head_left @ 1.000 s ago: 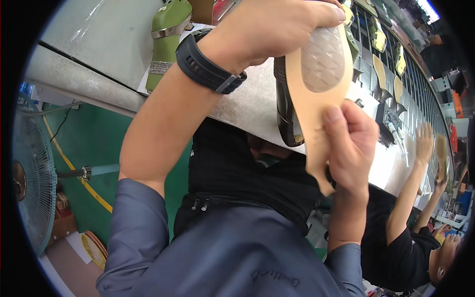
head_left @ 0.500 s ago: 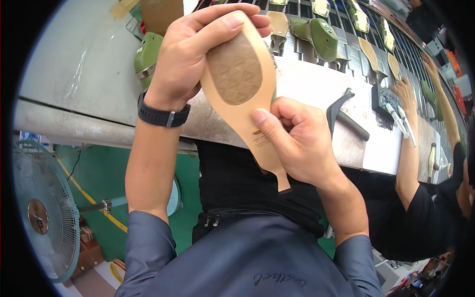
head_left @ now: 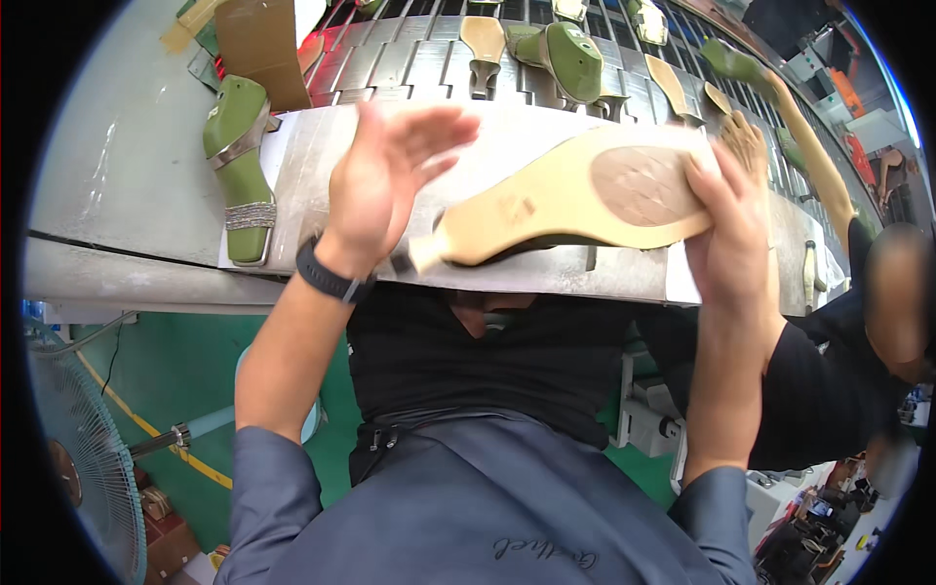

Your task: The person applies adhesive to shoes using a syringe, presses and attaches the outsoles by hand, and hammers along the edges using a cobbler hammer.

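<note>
The tan shoe sole (head_left: 531,205), its patterned forefoot patch (head_left: 639,185) already in place, is held above the tabletop (head_left: 117,195), not set down; any work left on it cannot be told. The right hand (head_left: 731,229) has its fingers closed around the sole's wide end; the left hand (head_left: 375,190), fingers spread, holds nothing beside its narrow end. Left of the sole rests a strapped green shoe last (head_left: 240,175).
</note>
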Demonstrator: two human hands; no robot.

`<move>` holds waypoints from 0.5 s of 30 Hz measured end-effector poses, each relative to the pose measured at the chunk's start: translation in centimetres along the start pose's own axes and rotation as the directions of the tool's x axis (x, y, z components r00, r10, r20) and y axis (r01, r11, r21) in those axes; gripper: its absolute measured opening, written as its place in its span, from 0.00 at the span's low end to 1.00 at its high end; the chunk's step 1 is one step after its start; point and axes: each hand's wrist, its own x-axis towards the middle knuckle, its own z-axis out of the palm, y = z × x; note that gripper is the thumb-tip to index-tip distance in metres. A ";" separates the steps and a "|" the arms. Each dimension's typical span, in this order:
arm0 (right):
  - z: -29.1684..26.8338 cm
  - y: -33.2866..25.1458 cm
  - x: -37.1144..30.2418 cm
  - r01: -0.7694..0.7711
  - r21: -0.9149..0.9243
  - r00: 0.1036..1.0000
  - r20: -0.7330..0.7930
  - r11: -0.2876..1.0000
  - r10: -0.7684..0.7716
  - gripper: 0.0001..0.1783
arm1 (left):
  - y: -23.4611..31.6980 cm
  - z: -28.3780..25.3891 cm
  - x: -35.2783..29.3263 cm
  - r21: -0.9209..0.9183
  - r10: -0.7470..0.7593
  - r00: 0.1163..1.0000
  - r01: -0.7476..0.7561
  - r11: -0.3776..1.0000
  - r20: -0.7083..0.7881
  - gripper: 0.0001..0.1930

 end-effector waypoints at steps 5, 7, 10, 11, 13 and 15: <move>3.5 6.5 -9.9 -0.160 0.428 0.950 -0.178 0.889 0.257 0.26 | -5.5 0.9 -4.0 0.352 0.332 0.869 -0.201 0.914 -0.367 0.42; 3.7 7.5 -12.2 -0.268 0.226 0.957 -0.050 0.937 0.286 0.27 | -2.9 0.9 -2.8 0.255 0.227 0.904 -0.138 0.957 -0.363 0.41; 3.4 8.8 -11.0 0.334 -0.584 0.941 0.246 0.740 -0.231 0.30 | -0.7 0.2 -0.7 0.556 0.356 0.933 -0.268 0.787 -0.055 0.45; 4.1 7.9 -10.1 0.358 -0.528 0.932 0.243 0.770 -0.267 0.29 | -0.7 0.8 -0.6 0.548 0.374 0.927 -0.331 0.768 0.036 0.43; 6.4 3.5 -8.3 0.294 -0.427 0.944 0.273 0.855 -0.187 0.26 | -0.9 2.0 -0.6 0.550 0.438 0.865 -0.495 0.672 0.244 0.39; 8.2 1.2 -6.1 0.199 -0.384 0.947 0.313 0.902 -0.075 0.23 | -0.8 2.4 -0.6 0.597 0.446 0.831 -0.552 0.582 0.332 0.39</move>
